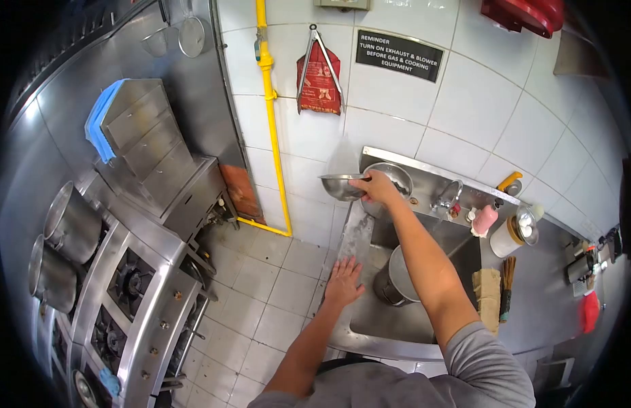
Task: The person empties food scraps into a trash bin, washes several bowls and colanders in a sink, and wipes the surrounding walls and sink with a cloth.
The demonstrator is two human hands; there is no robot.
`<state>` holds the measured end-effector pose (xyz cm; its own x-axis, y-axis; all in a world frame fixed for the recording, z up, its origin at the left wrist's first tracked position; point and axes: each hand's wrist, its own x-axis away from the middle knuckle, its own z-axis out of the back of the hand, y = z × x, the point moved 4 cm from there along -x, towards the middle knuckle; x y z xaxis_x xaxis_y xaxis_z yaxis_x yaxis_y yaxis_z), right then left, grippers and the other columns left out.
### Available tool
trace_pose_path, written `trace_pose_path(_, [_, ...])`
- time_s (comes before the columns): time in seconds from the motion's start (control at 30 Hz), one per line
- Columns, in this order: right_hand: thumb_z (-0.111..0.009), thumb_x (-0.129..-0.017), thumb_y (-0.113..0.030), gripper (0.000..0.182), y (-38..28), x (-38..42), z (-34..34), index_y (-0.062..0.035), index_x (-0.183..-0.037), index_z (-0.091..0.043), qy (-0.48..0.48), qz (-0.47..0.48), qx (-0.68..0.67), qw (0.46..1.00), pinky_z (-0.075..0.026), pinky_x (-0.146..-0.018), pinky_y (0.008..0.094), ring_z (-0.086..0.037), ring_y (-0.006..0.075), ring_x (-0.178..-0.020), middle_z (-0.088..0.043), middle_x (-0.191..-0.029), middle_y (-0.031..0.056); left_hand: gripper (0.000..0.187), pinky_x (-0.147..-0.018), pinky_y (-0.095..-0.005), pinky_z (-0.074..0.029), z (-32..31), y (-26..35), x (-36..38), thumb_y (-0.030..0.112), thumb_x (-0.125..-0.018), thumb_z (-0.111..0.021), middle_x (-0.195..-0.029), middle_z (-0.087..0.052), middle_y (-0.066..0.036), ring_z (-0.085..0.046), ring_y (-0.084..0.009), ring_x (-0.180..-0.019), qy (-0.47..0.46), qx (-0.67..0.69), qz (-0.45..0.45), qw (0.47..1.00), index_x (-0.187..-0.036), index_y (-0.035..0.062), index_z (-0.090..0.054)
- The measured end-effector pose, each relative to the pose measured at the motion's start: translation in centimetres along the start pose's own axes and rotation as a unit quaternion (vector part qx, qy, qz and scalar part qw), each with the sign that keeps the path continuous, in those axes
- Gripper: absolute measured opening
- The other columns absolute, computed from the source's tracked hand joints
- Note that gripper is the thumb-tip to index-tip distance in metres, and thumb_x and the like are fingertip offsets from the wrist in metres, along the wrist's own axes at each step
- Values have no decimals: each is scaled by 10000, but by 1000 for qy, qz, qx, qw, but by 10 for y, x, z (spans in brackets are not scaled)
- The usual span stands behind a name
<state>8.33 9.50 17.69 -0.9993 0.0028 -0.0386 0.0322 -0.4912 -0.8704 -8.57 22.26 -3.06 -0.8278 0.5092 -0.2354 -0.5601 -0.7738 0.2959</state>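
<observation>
My right hand [379,188] grips the rim of a shiny metal bowl [341,189] above the far left corner of the sink. Just behind that hand stands a round metal pot [401,175], partly hidden by it. With fingers spread, my left hand [344,281] lies flat on the left ledge of the steel sink [376,326]. Inside the basin, close to my right forearm, is a larger metal pot [388,289], partly covered by the arm. Water seems to run from the faucet [450,195] at the back.
On the right counter are a pink bottle [485,219], a white container [503,239] and a brush [507,289]. A gas stove [135,272] with large pots [74,221] lies left across the tiled floor [254,306]. Tongs [318,68] hang on the wall beside a yellow pipe [270,115].
</observation>
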Motion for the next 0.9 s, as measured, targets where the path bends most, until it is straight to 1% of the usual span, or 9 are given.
trace_pose_path(0.2, [-804, -771, -255, 347, 33, 66, 35, -61, -761, -516, -79, 0, -20, 997, -393, -473, 257, -514, 98, -543, -581, -649, 30, 675, -1163, -477, -194, -9, -4, 3, 424, -851, -586, -1514, -310, -151, -269, -335, -1408, 2, 4, 6, 1000, -1419, 105, -409])
trace_pose_path(0.3, [-827, -742, -205, 341, 122, 129, 73, -84, -743, -508, -105, 45, 36, 993, -393, -508, 242, -496, 64, -595, -539, -665, -31, 670, -1157, -483, -205, -6, -2, 5, 421, -849, -588, -1499, -331, -154, -293, -338, -1394, 28, 16, 0, 999, -1414, 105, -414])
trace_pose_path(0.37, [-854, -703, -203, 361, 174, 176, 102, -91, -732, -512, -76, -82, 4, 994, -402, -536, 238, -496, 58, -624, -524, -680, -39, 667, -1160, -476, -200, -5, -2, 3, 425, -848, -584, -1505, -324, -147, -283, -324, -1401, 13, 12, 9, 1000, -1408, 103, -420])
trace_pose_path(0.47, [-892, -632, -236, 440, 256, 213, 135, -73, -725, -494, -43, -183, 12, 982, -424, -575, 275, -524, 102, -660, -557, -719, 14, 663, -1163, -468, -194, -8, -2, 0, 423, -844, -586, -1510, -316, -140, -274, -312, -1408, -5, 7, 17, 1000, -1403, 105, -427])
trace_pose_path(0.53, [-897, -616, -244, 410, 302, 216, 142, -63, -785, -570, 31, -47, 234, 971, -503, -661, 320, -629, 168, -774, -624, -794, 45, 662, -1163, -468, -194, -7, 0, -1, 415, -840, -592, -1511, -315, -140, -274, -316, -1407, -8, 4, 19, 1000, -1404, 108, -428])
trace_pose_path(0.57, [-897, -616, -244, 410, 303, 219, 133, -63, -785, -570, 28, -49, 231, 971, -503, -661, 320, -629, 168, -774, -624, -794, 45, 663, -1164, -469, -191, -6, 0, -1, 413, -843, -589, -1511, -315, -141, -274, -318, -1407, -4, 1, 12, 1000, -1406, 106, -423])
trace_pose_path(0.67, [-903, -535, -423, 594, 315, 218, 98, -63, -950, -678, 15, -204, 454, 867, -522, -845, 443, -633, 357, -1022, -642, -1082, 174, 664, -1166, -472, -185, -5, 0, 1, 412, -850, -583, -1511, -315, -140, -270, -321, -1409, 5, -3, 5, 1000, -1413, 103, -413])
trace_pose_path(0.83, [-909, -538, -325, 507, 377, 210, 44, -18, -832, -633, -22, -86, 337, 937, -508, -783, 397, -629, 337, -844, -647, -1010, 176, 662, -1167, -474, -184, -2, 4, 3, 423, -869, -567, -1512, -316, -135, -263, -317, -1415, 11, -21, 1, 1000, -1419, 94, -400])
trace_pose_path(0.9, [-881, -577, -200, 392, 395, 233, 31, -11, -777, -602, 197, -59, 216, 955, -479, -748, 386, -580, 304, -761, -611, -879, 156, 661, -1166, -475, -185, -4, 3, 1, 436, -877, -559, -1510, -317, -135, -264, -312, -1414, 10, -22, 2, 1000, -1416, 88, -399])
